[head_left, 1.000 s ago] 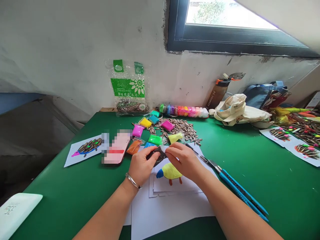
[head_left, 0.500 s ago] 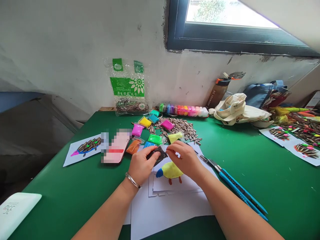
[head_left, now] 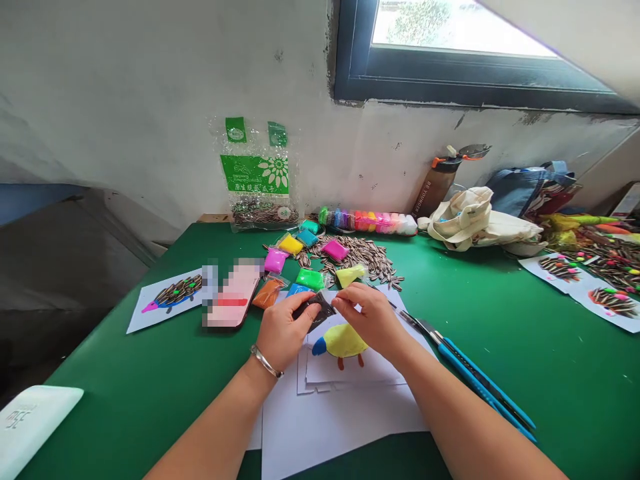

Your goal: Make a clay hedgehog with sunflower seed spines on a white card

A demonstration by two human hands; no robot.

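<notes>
Head view: left hand grips black packet, right hand pinches it too; figure has head, 2 legs; seeds lie apart.

The left hand is bare, its fingers short and softly rounded. Around the left wrist sits a narrow, rigid bangle of polished silver-coloured metal — a smooth, curved band with bright highlights along it; any engraving is too small to make out. The left forearm is bare down to the lower edge of the view. The right hand, right wrist and right forearm are bare too — both forearms slim at the wrist, broadening evenly toward the elbow.
</notes>
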